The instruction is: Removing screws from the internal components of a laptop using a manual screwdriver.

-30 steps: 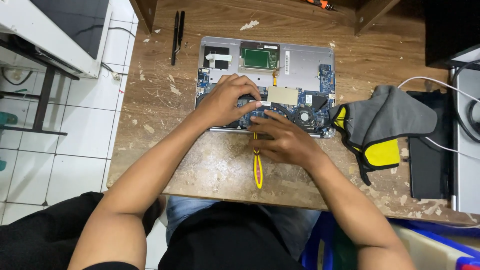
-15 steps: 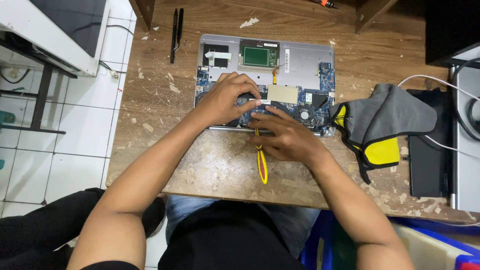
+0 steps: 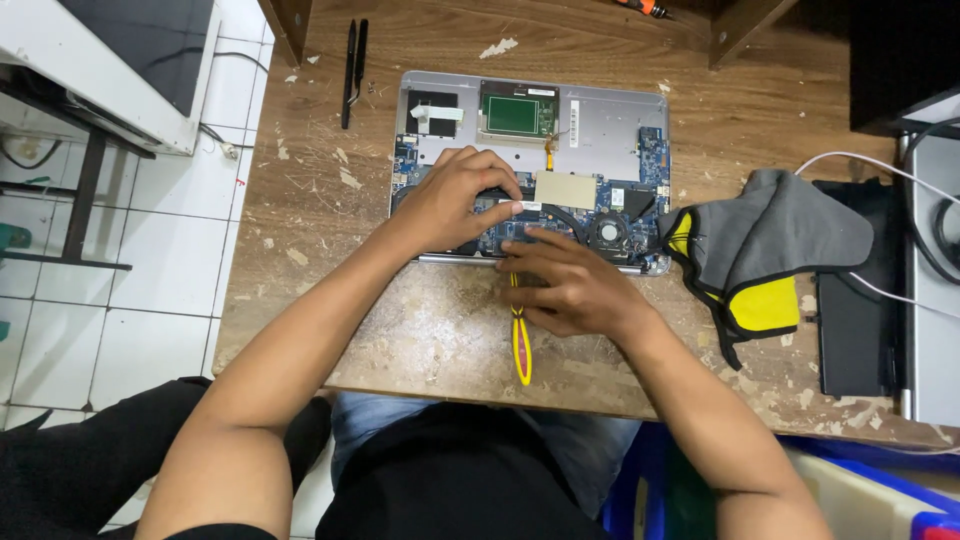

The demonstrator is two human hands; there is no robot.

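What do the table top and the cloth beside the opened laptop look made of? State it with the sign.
Table top: probably wood, worn and matt; grain and chipped patches show.
Cloth: soft grey fabric with yellow panels and dark edging; it lies in folds.

We see a rough, scarred wooden worktop (image 3: pixel 330 210), a matt silver metal laptop shell (image 3: pixel 610 125), a glossy yellow plastic screwdriver handle (image 3: pixel 521 350), and soft grey-and-yellow cloth (image 3: pixel 790 235).

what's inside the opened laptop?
Inside the laptop: blue circuit board, green module, tan pad, round fan. The left hand and right hand, holding a yellow-handled tool, cover the middle of the board.
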